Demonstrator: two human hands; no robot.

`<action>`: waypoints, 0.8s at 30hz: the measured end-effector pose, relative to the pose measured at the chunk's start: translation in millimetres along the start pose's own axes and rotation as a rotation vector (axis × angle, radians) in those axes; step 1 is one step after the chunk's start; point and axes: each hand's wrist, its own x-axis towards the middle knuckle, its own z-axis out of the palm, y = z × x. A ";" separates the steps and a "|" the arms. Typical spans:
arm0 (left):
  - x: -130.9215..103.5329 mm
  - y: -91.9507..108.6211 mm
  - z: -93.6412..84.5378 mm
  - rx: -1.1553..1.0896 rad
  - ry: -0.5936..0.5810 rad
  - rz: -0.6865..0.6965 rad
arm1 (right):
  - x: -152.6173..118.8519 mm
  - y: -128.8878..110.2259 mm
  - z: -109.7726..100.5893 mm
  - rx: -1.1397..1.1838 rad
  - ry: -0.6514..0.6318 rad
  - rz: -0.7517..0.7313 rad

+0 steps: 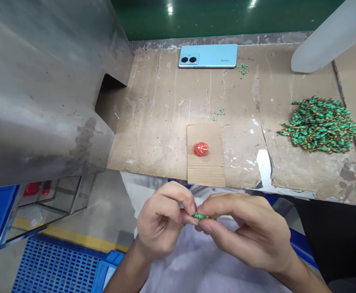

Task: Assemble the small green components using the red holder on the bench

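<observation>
Just in front of the table edge, my left hand (165, 219) and my right hand (246, 228) meet with their fingertips. Between them is a small green piece with yellow and dark parts (199, 215), partly covered by the fingers. Both hands pinch it with thumb and forefinger, the left at one end and the right at the other. Beyond the hands, a small red oval blob or dish (201, 149), glossy on top, sits on a cardboard piece (206, 173). A big heap of similar green pieces (321, 124) lies to the right.
A light blue phone (210, 56) lies at the back of the cardboard-covered table (162, 110). Beside it are loose green bits (243, 70), with several more (219, 112) nearer. A metal housing (43, 89) stands left; a whitish tube (333, 36) slants in at upper right.
</observation>
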 end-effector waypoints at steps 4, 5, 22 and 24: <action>-2.2 -4.1 3.4 -0.027 0.019 -0.002 | -0.9 1.1 1.4 0.041 -0.002 0.009; -2.8 -5.1 3.7 -0.033 0.017 -0.004 | -0.8 1.5 1.4 0.044 -0.003 0.012; 4.2 3.6 5.1 -0.088 0.013 -0.002 | 1.2 0.5 1.4 0.092 -0.033 -0.019; 3.5 4.0 5.0 -0.080 0.024 0.006 | 0.4 0.4 1.9 0.105 -0.032 -0.017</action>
